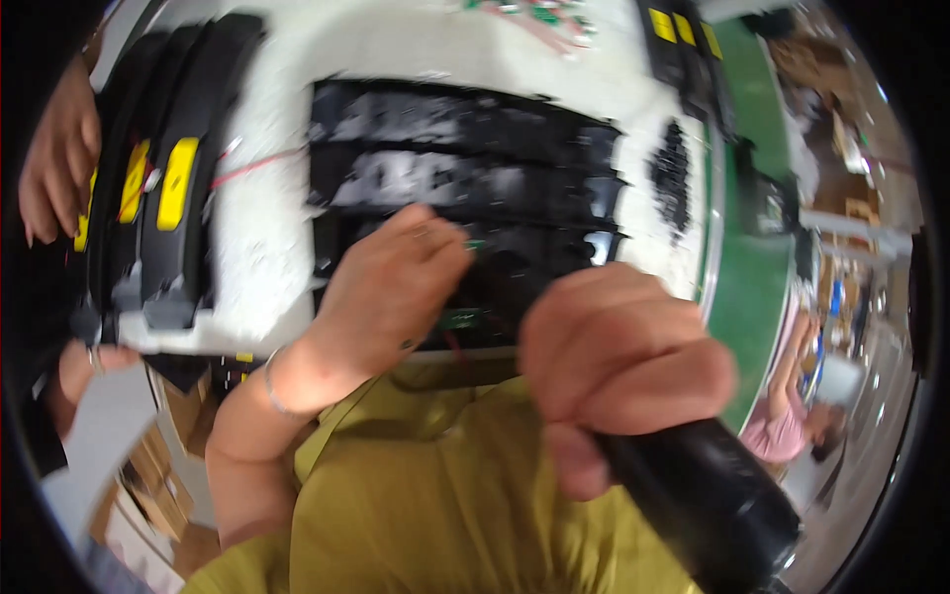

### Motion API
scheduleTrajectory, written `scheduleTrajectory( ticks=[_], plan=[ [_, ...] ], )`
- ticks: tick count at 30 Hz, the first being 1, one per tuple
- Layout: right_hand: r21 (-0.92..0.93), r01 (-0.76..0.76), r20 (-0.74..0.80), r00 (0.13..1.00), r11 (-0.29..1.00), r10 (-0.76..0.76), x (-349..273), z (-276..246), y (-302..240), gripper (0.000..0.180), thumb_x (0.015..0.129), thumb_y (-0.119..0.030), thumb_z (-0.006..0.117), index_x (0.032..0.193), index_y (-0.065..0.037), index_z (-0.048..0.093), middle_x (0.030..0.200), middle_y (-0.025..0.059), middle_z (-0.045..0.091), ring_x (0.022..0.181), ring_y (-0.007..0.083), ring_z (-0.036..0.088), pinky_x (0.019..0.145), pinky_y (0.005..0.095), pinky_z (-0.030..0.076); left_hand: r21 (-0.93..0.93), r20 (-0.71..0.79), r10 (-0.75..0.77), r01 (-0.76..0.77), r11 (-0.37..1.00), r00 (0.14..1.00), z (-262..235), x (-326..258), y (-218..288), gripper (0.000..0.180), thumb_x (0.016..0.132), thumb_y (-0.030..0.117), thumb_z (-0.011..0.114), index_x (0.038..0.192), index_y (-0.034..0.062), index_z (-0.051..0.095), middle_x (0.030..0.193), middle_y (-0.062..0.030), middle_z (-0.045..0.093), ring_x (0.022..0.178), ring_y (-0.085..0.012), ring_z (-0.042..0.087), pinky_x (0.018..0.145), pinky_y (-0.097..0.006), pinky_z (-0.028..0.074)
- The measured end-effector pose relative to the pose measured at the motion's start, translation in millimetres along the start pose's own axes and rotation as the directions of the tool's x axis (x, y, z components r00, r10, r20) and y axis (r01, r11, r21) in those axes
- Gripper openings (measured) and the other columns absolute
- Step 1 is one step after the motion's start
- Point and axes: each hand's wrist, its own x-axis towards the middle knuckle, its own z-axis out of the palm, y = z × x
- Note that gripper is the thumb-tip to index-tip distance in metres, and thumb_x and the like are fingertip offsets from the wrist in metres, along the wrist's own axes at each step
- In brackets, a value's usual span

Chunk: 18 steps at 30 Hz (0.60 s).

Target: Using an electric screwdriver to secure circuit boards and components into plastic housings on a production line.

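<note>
My right hand (623,346) is wrapped round a thick black electric screwdriver (703,495), its front end pointing forward and left over the dark parts. Beside that front end, my left hand (396,287) is closed with its fingertips down; whatever they pinch is hidden. Both hands are above a row of long black plastic housings (475,183), which lie side by side across the white table (262,267). A small green circuit board (460,318) shows in the nearest housing, just below my left fingers. The screwdriver's tip is blurred and cannot be made out.
Black housings with yellow labels (178,183) stand at the left, beside another person's hand (61,163). A pile of small black pieces (671,178) lies right of the row. Green boards with red wires (544,15) are at the far edge. Another person (792,416) is at the right.
</note>
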Motion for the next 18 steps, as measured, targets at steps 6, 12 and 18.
scheduleTrajectory(
  ticks=[6,12,18],
  plan=[
    [-0.050,0.077,-0.397,0.914,0.996,-0.090,-24,-23,-25,0.023,0.077,-0.008,0.064,0.088,-0.006,0.045,0.056,-0.0002,0.046,0.042,0.0118,0.044,0.043,0.0260,0.039,-0.002,-0.016,-0.035,0.035,0.999,0.999,-1,6,12,0.018,0.063,-0.007,0.061,0.078,0.0015,0.058,0.081,-0.0078,0.060,0.073,-0.0254,0.056,0.062,-0.032,0.048],
    [-0.305,-0.019,-0.754,0.616,0.952,-0.229,-60,-112,-40,0.027,0.074,0.000,0.054,0.099,-0.005,0.045,0.064,0.0045,0.047,0.051,0.0138,0.043,0.057,0.0303,0.040,0.077,0.046,-0.065,0.062,0.995,0.997,-8,13,19,0.015,0.066,-0.005,0.066,0.079,-0.0002,0.060,0.084,-0.0094,0.062,0.075,-0.0251,0.058,0.063,-0.031,0.049],
    [-0.316,-0.186,-0.856,0.478,0.930,-0.195,-75,-134,-25,0.020,0.073,-0.001,0.053,0.093,-0.002,0.050,0.064,0.0028,0.043,0.055,0.0124,0.039,0.058,0.0281,0.036,0.162,0.089,-0.030,0.015,0.987,0.996,-18,22,27,0.017,0.065,-0.001,0.069,0.080,-0.0003,0.062,0.088,-0.0100,0.062,0.074,-0.0249,0.058,0.061,-0.031,0.049]
  ],
)
